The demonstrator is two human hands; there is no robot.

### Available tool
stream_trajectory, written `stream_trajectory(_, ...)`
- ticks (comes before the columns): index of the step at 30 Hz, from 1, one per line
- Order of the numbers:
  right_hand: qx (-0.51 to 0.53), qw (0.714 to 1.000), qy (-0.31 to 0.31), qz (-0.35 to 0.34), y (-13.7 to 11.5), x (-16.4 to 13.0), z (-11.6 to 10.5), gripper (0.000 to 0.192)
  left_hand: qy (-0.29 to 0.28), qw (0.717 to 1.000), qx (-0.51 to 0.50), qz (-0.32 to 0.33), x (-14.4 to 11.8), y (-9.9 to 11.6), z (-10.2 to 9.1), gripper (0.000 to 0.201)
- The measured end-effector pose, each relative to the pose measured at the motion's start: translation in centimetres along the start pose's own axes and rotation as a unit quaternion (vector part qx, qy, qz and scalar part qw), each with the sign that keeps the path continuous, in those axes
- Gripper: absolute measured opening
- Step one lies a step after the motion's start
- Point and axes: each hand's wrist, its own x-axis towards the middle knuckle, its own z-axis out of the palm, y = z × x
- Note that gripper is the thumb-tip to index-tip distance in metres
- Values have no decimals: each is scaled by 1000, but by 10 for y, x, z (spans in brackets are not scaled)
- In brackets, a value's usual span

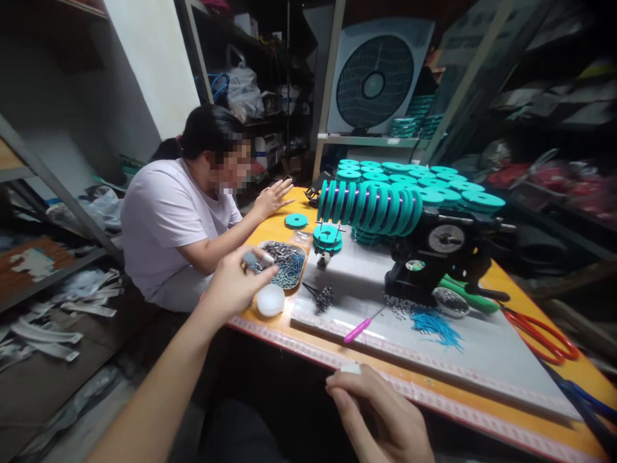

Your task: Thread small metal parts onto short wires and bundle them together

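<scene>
My left hand (231, 283) reaches over the near left side of a tray (303, 278) of small metal parts. Its thumb and index finger are apart, with a white wrap on one fingertip; nothing clearly shows between them. Just below that hand sits a small round white tub (270, 301). My right hand (383, 411) is in front of the table edge, thumb and bent fingers pressed together, a white wrap on its index finger. Whatever it may pinch is hidden. Beyond it, a pink-handled hook tool (359, 329) lies on the grey board (328, 315).
A black machine (414, 276) carries a row of teal discs (369, 206). More teal discs (400, 168) are stacked behind. Blue strips (436, 326), metal bits (324, 299) and red-handled scissors (544, 341) lie around. A co-worker (168, 218) sits at the left, one hand (274, 198) over the table.
</scene>
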Motion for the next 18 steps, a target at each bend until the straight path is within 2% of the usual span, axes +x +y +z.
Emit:
stream_trajectory(3,6,1000,2,6,-4,2,3,11,-68,989,-114,-59,-62,-2,21,37)
stream_trajectory(4,5,1000,3,11,-6,2,4,10,-123,954,-227,-149,-81,-6,28,44)
stream_trajectory(5,2,1000,7,13,-7,2,6,10,-125,922,-303,-206,-98,-11,35,47)
stream_trajectory(7,-5,1000,21,14,-10,2,8,10,-137,869,-390,-273,-123,-19,44,47)
stream_trajectory(9,1,1000,28,13,-12,3,10,11,-129,845,-424,-298,-137,-22,50,43)
stream_trajectory(14,29,998,45,16,-16,5,13,11,-64,841,-431,-321,-151,-11,53,45)
stream_trajectory(18,46,998,48,23,-15,-1,15,12,-49,849,-421,-317,-155,-4,52,46)
